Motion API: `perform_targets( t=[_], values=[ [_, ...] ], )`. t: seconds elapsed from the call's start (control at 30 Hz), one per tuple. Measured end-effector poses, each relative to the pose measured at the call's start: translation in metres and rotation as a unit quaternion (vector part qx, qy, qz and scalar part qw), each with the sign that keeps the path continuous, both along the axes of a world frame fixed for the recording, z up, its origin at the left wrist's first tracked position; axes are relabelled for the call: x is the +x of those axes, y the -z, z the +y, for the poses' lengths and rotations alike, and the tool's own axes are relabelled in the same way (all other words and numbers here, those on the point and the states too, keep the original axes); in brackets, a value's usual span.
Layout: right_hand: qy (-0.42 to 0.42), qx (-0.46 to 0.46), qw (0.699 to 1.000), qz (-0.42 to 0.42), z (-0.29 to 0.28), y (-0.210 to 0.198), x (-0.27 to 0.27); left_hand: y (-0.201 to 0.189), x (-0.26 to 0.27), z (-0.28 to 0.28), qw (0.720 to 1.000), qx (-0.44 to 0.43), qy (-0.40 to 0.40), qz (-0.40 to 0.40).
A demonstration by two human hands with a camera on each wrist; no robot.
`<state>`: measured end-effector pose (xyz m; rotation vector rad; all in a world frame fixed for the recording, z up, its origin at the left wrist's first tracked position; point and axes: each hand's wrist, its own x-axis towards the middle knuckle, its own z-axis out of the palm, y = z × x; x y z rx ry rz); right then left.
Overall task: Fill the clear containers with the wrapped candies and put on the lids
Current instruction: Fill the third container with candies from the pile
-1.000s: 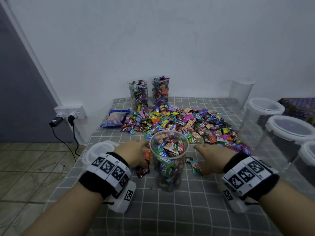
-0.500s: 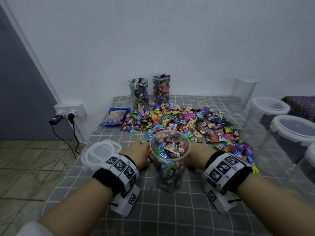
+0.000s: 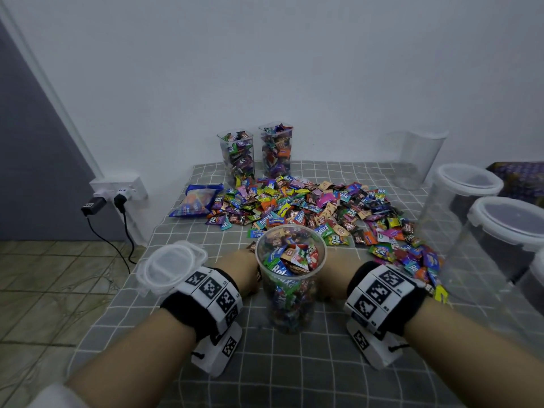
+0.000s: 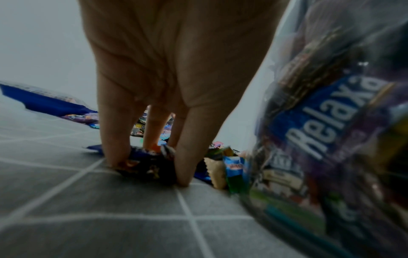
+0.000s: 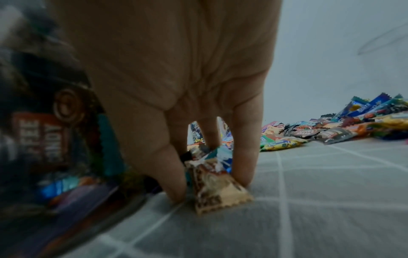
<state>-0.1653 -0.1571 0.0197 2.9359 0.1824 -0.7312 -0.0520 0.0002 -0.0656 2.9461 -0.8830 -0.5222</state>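
Observation:
A clear round container (image 3: 290, 287), filled with wrapped candies to its rim, stands on the checked cloth between my hands. My left hand (image 3: 240, 267) is down beside its left wall; in the left wrist view its fingers (image 4: 183, 157) close around a few dark wrapped candies (image 4: 143, 164) on the cloth. My right hand (image 3: 334, 275) is down on the container's right; in the right wrist view thumb and fingers (image 5: 167, 174) pinch a beige and a blue wrapped candy (image 5: 212, 181). A loose lid (image 3: 170, 265) lies left of my left wrist. The candy pile (image 3: 309, 213) spreads behind.
Two filled square containers (image 3: 237, 156) (image 3: 276, 150) stand at the back by the wall. Empty clear tubs, some with lids (image 3: 468, 181), line the right side. A blue candy bag (image 3: 195, 201) lies left of the pile. A wall socket with plugs (image 3: 117, 192) is at left.
Both hands have drawn back toward me and in against the container's sides, sweeping the few candies near its base together and closing on them.

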Motion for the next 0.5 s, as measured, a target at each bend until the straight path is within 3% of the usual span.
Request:
perform_targets(
  t=[0.5],
  values=[
    [0.009,0.027,0.998,-0.053,-0.007,0.013,0.001,-0.010,-0.001,0.008,0.999,-0.010,-0.015,-0.049]
  ],
)
